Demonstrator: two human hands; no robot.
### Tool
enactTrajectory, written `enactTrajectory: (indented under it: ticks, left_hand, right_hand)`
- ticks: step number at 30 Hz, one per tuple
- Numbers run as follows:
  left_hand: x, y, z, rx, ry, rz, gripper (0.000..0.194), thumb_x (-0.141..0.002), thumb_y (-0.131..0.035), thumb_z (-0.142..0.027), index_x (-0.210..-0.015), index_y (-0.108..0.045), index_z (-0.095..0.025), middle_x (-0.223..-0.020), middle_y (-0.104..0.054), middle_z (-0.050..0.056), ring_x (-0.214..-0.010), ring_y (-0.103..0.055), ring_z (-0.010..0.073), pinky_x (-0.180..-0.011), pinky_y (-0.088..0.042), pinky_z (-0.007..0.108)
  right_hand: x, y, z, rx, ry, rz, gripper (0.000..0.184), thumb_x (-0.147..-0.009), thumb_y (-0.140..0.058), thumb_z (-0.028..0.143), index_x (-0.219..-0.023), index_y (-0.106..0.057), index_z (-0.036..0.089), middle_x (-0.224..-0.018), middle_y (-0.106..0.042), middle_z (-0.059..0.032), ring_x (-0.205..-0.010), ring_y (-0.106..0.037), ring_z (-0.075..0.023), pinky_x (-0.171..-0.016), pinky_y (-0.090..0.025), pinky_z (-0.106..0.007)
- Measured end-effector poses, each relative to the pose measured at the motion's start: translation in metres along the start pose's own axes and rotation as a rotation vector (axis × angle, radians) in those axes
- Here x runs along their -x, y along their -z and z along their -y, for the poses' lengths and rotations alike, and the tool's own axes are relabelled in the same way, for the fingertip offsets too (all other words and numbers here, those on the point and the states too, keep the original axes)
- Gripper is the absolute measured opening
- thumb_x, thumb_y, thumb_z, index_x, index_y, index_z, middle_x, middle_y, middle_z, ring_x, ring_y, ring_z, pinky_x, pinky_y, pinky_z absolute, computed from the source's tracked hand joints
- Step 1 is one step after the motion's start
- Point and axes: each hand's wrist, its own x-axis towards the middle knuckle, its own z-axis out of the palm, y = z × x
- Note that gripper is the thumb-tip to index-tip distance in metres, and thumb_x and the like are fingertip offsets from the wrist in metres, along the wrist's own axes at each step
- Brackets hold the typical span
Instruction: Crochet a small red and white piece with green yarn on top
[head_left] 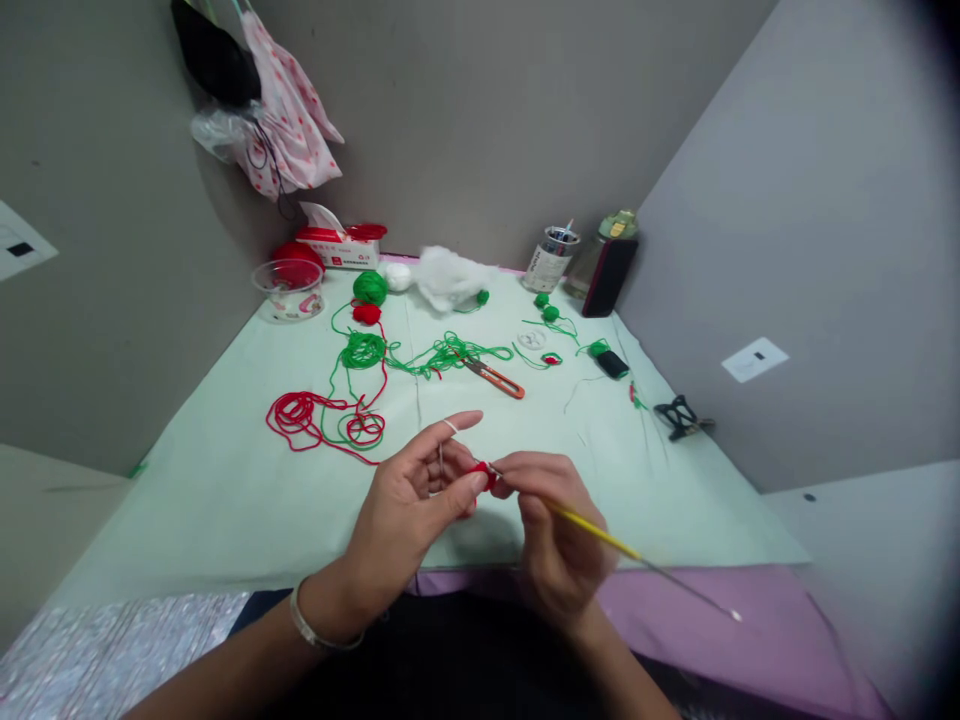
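Observation:
Between thumb and fingers, my left hand [416,490] pinches a small red crochet piece [486,476]. White yarn [450,427] loops over its raised index finger. My right hand [562,530] is closed round a crochet hook [600,530] with a yellow handle, whose metal back end points down to the right. The hook's tip meets the red piece, though the fingers partly hide that spot. Loose red yarn [296,412] lies in coils left of my hands, and a tangle of green yarn [442,355] lies beyond them.
Orange-handled snips [495,378] lie beyond my hands. A plastic tub [289,295], tissue box [349,250], green yarn ball [370,288] and white stuffing [450,278] stand at the back. Farther right are a tin can [551,262], bottle [589,265], dark phone [609,277] and black stand [679,417].

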Motion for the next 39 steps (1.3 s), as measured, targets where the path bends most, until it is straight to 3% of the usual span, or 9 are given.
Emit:
enactTrajectory:
  ticks: [4, 8, 13, 16, 20, 24, 30, 35, 39]
  left_hand:
    - [0.0, 0.002, 0.0, 0.047, 0.047, 0.025, 0.056, -0.084, -0.088, -0.028, -0.137, -0.07, -0.022, -0.083, -0.065, -0.003, -0.06, -0.056, 0.006, -0.055, -0.048, 0.017]
    - [-0.001, 0.002, 0.002, 0.037, 0.06, 0.017, 0.057, -0.083, -0.09, -0.03, -0.137, -0.071, -0.022, -0.084, -0.065, -0.002, -0.06, -0.055, 0.0067, -0.05, -0.042, 0.017]
    - [-0.005, 0.006, -0.002, -0.02, 0.042, 0.028, 0.048, -0.081, -0.09, -0.033, -0.126, -0.076, -0.022, -0.088, -0.066, -0.001, -0.062, -0.058, 0.0082, -0.061, -0.049, 0.023]
    - [-0.008, 0.013, -0.009, -0.193, -0.044, 0.036, 0.034, -0.091, -0.079, -0.037, -0.121, -0.079, -0.021, -0.084, -0.064, -0.001, -0.068, -0.056, 0.0113, -0.066, -0.049, 0.025]
    - [-0.011, 0.021, -0.015, -0.414, -0.171, 0.091, 0.034, -0.099, -0.067, -0.03, -0.131, -0.075, -0.023, -0.111, -0.069, 0.005, -0.1, -0.063, 0.018, -0.091, -0.05, 0.029]
    - [-0.013, 0.023, -0.018, -0.347, -0.041, 0.243, 0.044, -0.104, -0.057, -0.034, -0.147, -0.063, -0.025, -0.127, -0.069, 0.007, -0.105, -0.064, 0.0205, -0.095, -0.051, 0.033]
    - [-0.013, 0.019, -0.019, -0.256, 0.131, 0.436, 0.06, -0.107, -0.051, -0.054, -0.159, -0.048, -0.023, -0.094, -0.064, 0.002, -0.075, -0.054, 0.015, -0.075, -0.047, 0.031]
    - [-0.015, 0.022, -0.02, -0.285, 0.017, 0.346, 0.049, -0.107, -0.055, -0.048, -0.15, -0.06, -0.024, -0.08, -0.046, -0.004, -0.07, -0.043, 0.0125, -0.069, -0.04, 0.027]
    - [-0.015, 0.025, -0.022, -0.329, -0.045, 0.295, 0.04, -0.106, -0.059, -0.043, -0.142, -0.067, -0.025, -0.076, -0.041, -0.006, -0.066, -0.038, 0.0121, -0.065, -0.036, 0.026]
  right_hand:
    - [-0.003, -0.006, -0.002, -0.128, -0.089, -0.101, 0.025, -0.105, -0.054, 0.015, -0.107, -0.077, 0.027, -0.096, -0.076, -0.0055, -0.081, -0.069, -0.0192, -0.068, -0.057, -0.034]
    - [-0.005, -0.008, -0.003, -0.137, -0.106, -0.106, 0.021, -0.104, -0.059, 0.02, -0.105, -0.079, 0.028, -0.095, -0.077, -0.0054, -0.091, -0.071, -0.0214, -0.078, -0.06, -0.037]
    - [-0.011, -0.006, -0.012, -0.432, -0.314, -0.085, 0.017, -0.104, -0.063, 0.028, -0.099, -0.08, 0.028, -0.096, -0.075, -0.0043, -0.092, -0.073, -0.019, -0.079, -0.062, -0.033]
    - [-0.016, -0.005, -0.017, -0.636, -0.402, -0.08, 0.015, -0.102, -0.068, 0.033, -0.096, -0.08, 0.027, -0.094, -0.074, -0.0028, -0.085, -0.071, -0.0152, -0.074, -0.06, -0.027]
    - [-0.02, -0.004, -0.017, -0.75, -0.441, -0.071, 0.015, -0.1, -0.072, 0.036, -0.092, -0.08, 0.026, -0.089, -0.073, -0.0021, -0.079, -0.066, -0.0129, -0.07, -0.057, -0.023]
    - [-0.021, 0.001, -0.016, -0.751, -0.436, -0.034, 0.016, -0.101, -0.07, 0.035, -0.093, -0.08, 0.026, -0.09, -0.073, -0.0028, -0.084, -0.067, -0.0143, -0.07, -0.055, -0.023]
    - [-0.023, 0.011, -0.017, -0.654, -0.339, 0.08, 0.017, -0.104, -0.065, 0.032, -0.097, -0.079, 0.026, -0.093, -0.073, -0.0033, -0.084, -0.063, -0.0158, -0.075, -0.052, -0.029]
    - [-0.023, 0.017, -0.019, -0.633, -0.31, 0.138, 0.017, -0.106, -0.063, 0.031, -0.099, -0.078, 0.026, -0.089, -0.071, -0.0023, -0.088, -0.064, -0.0173, -0.079, -0.051, -0.031]
    - [-0.022, 0.021, -0.02, -0.602, -0.314, 0.184, 0.018, -0.107, -0.06, 0.029, -0.101, -0.077, 0.026, -0.092, -0.072, -0.0023, -0.093, -0.067, -0.0176, -0.087, -0.053, -0.032]
